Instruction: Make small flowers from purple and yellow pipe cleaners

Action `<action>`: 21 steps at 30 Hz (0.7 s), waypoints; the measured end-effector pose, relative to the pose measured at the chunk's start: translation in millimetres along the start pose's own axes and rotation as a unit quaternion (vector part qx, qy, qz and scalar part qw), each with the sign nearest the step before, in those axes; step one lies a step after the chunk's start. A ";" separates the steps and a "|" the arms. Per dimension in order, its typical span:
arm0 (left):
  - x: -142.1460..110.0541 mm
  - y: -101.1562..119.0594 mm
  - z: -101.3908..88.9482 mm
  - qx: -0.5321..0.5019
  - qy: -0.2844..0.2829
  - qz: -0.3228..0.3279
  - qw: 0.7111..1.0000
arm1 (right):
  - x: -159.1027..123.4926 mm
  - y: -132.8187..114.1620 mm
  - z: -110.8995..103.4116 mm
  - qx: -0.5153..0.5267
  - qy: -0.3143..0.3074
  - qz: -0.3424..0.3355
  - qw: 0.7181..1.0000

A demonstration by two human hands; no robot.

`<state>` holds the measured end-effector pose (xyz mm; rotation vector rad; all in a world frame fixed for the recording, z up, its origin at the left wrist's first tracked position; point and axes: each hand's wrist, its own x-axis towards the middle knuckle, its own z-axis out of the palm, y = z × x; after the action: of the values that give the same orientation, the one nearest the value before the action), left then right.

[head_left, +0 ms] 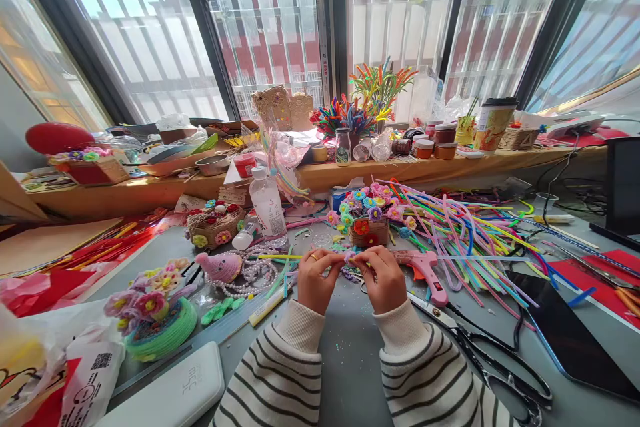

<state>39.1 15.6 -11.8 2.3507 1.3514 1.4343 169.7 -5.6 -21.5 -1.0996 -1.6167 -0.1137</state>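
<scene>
My left hand (320, 279) and my right hand (383, 278) meet above the middle of the table, fingertips pinched together. Between them is a small purple-pink pipe cleaner piece (349, 257), mostly covered by the fingers. A yellow strip (280, 256) runs up to my left hand; I cannot tell whether it is held or lies behind. Just right of my right hand lies a pink glue gun (425, 268) with a translucent stick at its back. Large black-handled scissors (480, 347) rest by my right sleeve. Beyond my hands stands a basket of pipe cleaner flowers (369, 232).
Loose pipe cleaners (465, 240) spread across the right, near a black phone (565, 327). On the left are a green flower pot (165, 330), a white power bank (170, 387), a pearl string (260, 273) and a clear bottle (267, 207). A cluttered wooden ledge (320, 177) runs below the windows.
</scene>
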 end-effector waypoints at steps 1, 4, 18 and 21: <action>-0.1 0.3 -0.1 0.001 0.001 -0.004 1.000 | 0.2 -0.4 -0.2 0.004 0.006 0.002 1.000; -0.6 1.0 0.0 0.006 -0.001 -0.012 1.000 | 0.9 -1.6 -0.7 0.014 0.015 0.010 1.000; -1.2 1.7 -0.3 0.007 -0.012 0.002 1.000 | 0.3 0.7 0.6 0.000 0.007 -0.003 1.000; -1.0 2.3 -0.7 -0.004 -0.015 0.002 1.000 | 0.5 0.0 1.1 0.006 0.008 -0.002 1.000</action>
<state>39.9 13.2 -11.0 2.3624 1.3322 1.3958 168.9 -4.7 -21.5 -1.0833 -1.6035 -0.1150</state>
